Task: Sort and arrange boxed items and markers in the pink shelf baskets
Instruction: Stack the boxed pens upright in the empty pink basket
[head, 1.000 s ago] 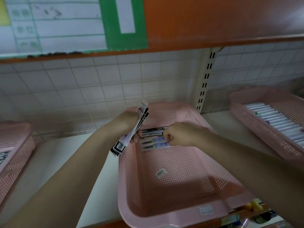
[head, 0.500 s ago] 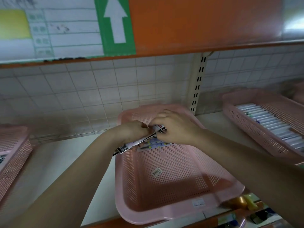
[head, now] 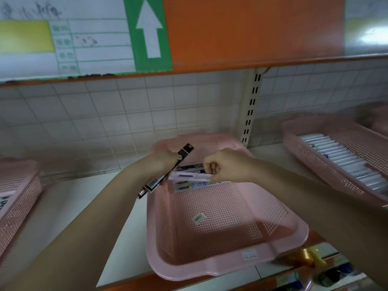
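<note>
Shelving, orange steel, with a green sign (head: 149,32) bearing a white up-arrow beside a ruled white chart; its handwriting is unreadable. White tiled wall behind, slotted cream upright (head: 251,108). White shelf board (head: 73,198) carries three pink perforated plastic baskets. Middle basket (head: 226,244): barcode sticker (head: 199,218) on its floor, blurred label on front rim, packs lying flat at its far end. Right basket (head: 315,160): row of markers (head: 344,158). Left basket (head: 19,198) at the frame edge. Left hand (head: 163,162) grips black packs (head: 168,171), tilted, over the middle basket's left rim. Right hand (head: 226,166), fingers curled, pinches a pale pack (head: 189,177) above the far end.
</note>
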`<control>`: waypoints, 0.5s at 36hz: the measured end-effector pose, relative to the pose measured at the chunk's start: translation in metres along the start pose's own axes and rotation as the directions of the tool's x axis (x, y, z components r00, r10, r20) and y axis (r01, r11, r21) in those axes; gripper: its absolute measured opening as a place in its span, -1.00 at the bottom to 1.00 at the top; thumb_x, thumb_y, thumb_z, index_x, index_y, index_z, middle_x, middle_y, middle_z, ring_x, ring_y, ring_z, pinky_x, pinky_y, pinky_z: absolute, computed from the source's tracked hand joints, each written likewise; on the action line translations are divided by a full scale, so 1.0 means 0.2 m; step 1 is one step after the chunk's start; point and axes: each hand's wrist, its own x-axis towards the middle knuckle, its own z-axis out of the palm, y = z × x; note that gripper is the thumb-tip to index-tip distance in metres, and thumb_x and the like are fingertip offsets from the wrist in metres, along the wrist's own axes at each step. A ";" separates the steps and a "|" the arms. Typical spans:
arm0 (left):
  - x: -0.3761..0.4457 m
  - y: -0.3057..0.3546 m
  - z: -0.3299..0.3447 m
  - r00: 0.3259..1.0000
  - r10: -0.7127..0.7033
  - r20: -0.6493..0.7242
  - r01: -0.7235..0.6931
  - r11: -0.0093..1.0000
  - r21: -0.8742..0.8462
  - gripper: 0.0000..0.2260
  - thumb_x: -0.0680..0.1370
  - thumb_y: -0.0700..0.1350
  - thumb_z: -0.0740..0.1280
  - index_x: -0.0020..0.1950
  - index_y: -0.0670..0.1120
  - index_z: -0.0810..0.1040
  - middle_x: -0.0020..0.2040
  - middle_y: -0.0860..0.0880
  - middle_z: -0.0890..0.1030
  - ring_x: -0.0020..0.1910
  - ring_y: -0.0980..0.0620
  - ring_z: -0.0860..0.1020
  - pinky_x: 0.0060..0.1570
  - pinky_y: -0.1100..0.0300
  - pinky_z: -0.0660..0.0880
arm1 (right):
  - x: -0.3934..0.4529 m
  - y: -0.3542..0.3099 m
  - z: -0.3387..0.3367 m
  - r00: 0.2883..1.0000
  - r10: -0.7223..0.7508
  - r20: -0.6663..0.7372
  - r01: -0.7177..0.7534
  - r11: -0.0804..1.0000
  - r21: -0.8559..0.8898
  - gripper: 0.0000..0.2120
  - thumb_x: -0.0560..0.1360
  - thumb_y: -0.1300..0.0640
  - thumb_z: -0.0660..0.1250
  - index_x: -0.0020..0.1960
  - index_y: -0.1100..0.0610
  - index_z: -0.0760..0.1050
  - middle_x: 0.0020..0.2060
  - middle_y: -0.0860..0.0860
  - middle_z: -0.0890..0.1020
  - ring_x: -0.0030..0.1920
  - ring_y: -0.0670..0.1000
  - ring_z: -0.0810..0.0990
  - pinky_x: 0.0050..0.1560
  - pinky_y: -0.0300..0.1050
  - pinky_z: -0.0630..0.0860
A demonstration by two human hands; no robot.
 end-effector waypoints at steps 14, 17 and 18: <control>-0.01 -0.05 -0.03 0.999 0.018 -0.042 -0.020 0.999 -0.046 -0.70 0.61 -0.06 0.10 -0.09 -0.21 0.53 -0.35 -0.18 0.57 -0.66 0.02 0.42 -0.36 0.23 0.35 | 0.02 0.07 0.13 0.983 0.088 0.162 -0.077 0.994 -0.071 -0.78 0.43 0.13 0.46 0.06 0.09 0.56 -0.10 -0.10 0.56 -0.10 -0.04 0.57 -0.22 -0.26 0.42; 0.00 -0.06 -0.03 1.000 0.012 -0.023 -0.012 1.000 0.000 -0.61 0.60 -0.01 0.12 -0.20 -0.22 0.59 -0.37 -0.21 0.64 -0.56 -0.01 0.46 -0.33 0.25 0.38 | 0.04 0.05 0.15 0.975 0.064 0.213 -0.054 0.997 -0.053 -0.85 0.43 0.20 0.45 -0.01 0.12 0.57 -0.21 -0.11 0.58 -0.18 -0.05 0.58 -0.21 -0.22 0.47; 0.00 -0.06 -0.04 1.000 0.015 -0.008 -0.015 0.999 0.032 -0.61 0.59 -0.03 0.13 -0.27 -0.20 0.59 -0.46 -0.16 0.62 -0.56 0.00 0.47 -0.38 0.28 0.38 | 0.05 0.05 0.16 0.973 0.057 0.222 -0.045 0.997 -0.060 -0.88 0.45 0.22 0.44 -0.02 0.14 0.57 -0.26 -0.15 0.54 -0.22 -0.10 0.55 -0.25 -0.28 0.44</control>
